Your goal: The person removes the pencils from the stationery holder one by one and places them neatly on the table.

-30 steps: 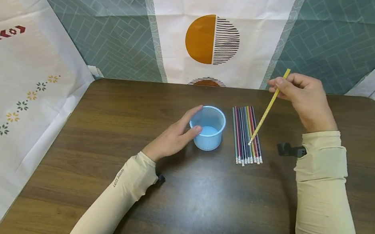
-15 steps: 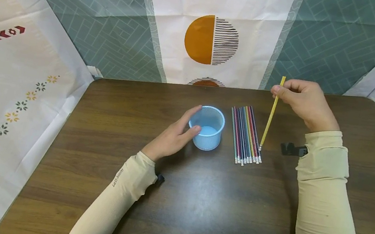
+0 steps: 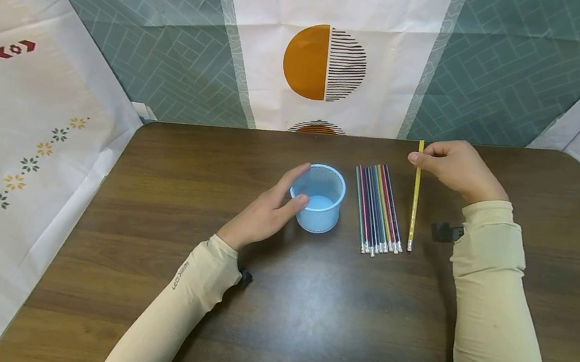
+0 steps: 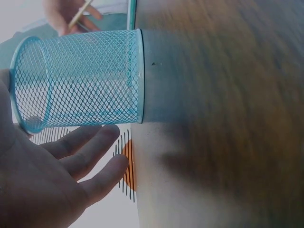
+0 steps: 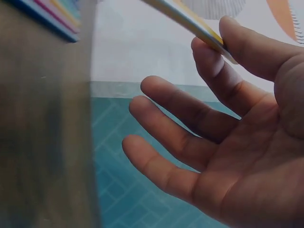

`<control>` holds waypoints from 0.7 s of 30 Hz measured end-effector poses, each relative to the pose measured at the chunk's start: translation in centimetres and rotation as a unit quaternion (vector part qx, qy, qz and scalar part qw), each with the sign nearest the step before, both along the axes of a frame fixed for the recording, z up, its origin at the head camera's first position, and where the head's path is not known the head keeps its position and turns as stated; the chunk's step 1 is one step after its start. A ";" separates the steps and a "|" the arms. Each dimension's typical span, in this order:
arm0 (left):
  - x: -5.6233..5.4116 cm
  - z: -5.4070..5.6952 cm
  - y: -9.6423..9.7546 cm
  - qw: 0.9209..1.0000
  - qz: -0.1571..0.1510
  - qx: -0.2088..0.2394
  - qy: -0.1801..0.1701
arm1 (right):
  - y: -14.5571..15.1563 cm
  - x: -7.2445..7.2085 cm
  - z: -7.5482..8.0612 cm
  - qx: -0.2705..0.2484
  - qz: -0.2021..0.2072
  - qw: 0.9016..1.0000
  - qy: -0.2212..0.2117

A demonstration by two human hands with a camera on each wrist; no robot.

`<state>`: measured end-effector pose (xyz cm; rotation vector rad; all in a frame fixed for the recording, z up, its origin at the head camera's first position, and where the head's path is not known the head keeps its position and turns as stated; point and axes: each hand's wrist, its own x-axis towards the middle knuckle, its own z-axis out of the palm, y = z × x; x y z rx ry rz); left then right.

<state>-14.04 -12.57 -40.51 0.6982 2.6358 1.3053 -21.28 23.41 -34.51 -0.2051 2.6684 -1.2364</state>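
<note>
A light blue mesh cup stands upright on the brown table. My left hand curls round its left side, thumb and fingers against the mesh. To the cup's right lies a row of several coloured pencils. My right hand pinches the far end of a yellow pencil between thumb and forefinger. That pencil lies almost flat just right of the row, parallel to it.
A small black clip sits at my right wrist, right of the pencils. Patterned cloth walls close off the table's far edge and both sides. The table's left edge runs beside a white floral cloth.
My right hand has lowered and moved right, bringing the yellow pencil from tilted above the row down to lie beside it. The left hand and cup have stayed put.
</note>
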 end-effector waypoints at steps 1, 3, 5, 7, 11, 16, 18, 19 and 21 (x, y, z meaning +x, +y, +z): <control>0.0 0.0 0.0 1.000 -0.001 0.001 0.000 | 0.0 -0.1 -0.3 0.002 0.000 1.000 -0.005; 0.0 0.0 0.0 1.000 -0.001 0.002 0.000 | 0.0 -0.4 -0.9 0.009 0.000 1.000 -0.009; 0.0 0.0 0.0 1.000 -0.001 0.003 0.000 | -0.1 -0.7 -1.5 0.022 0.000 1.000 -0.008; 0.0 0.0 0.0 1.000 -0.001 0.003 0.000 | -0.3 -1.0 -2.1 0.035 -0.001 0.999 -0.008; 0.0 0.0 0.0 1.000 -0.002 0.004 -0.002 | -0.5 -1.6 -3.2 0.068 0.001 0.998 -0.006; 0.0 0.0 -0.1 1.000 -0.003 0.003 -0.001 | -0.9 -2.0 -4.4 0.113 0.021 0.993 -0.007; 0.0 0.0 -0.1 1.000 -0.003 0.002 0.001 | -1.0 -2.1 -4.8 0.140 0.035 0.989 -0.007; 0.0 0.0 -0.1 1.000 -0.002 0.001 0.002 | -1.1 -2.1 -4.9 0.154 0.042 0.987 -0.008; -0.1 -0.1 -0.1 1.000 -0.002 0.000 0.003 | -1.4 -2.1 -5.1 0.177 0.052 0.983 -0.013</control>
